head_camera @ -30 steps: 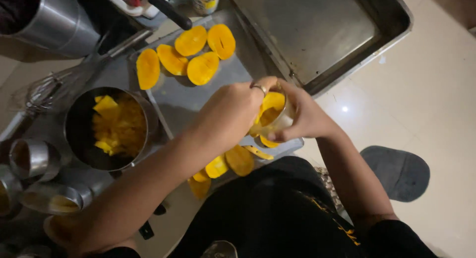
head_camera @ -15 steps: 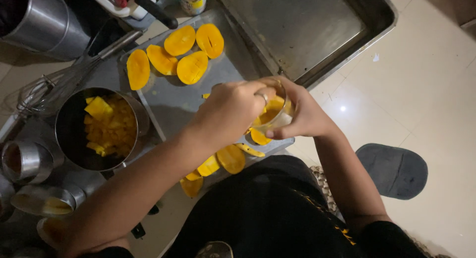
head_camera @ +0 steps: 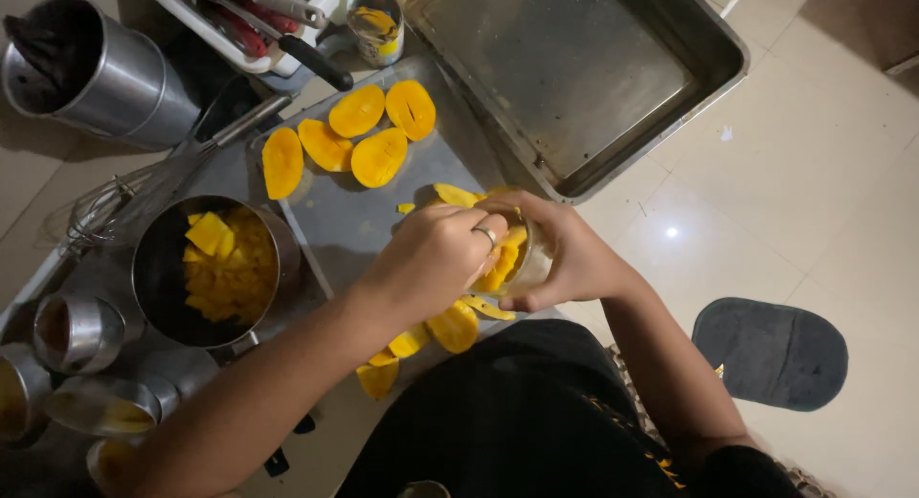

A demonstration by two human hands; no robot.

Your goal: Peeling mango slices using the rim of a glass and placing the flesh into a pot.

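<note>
**Mango scooping over the tray**

Pot (head_camera: 158, 268) of mango cubes sits at 9 o'clock; left hand (head_camera: 436, 259) has fingers curled on a mango half (head_camera: 500, 261), dead centre; right hand (head_camera: 565, 264) grips a glass (head_camera: 533, 265) at 3 o'clock; grey tray (head_camera: 354, 221) underneath.

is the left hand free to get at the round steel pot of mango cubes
Probably not at once: the left hand is busy at the small glass with mango; otherwise the path to the round steel pot looks unobstructed.
</note>
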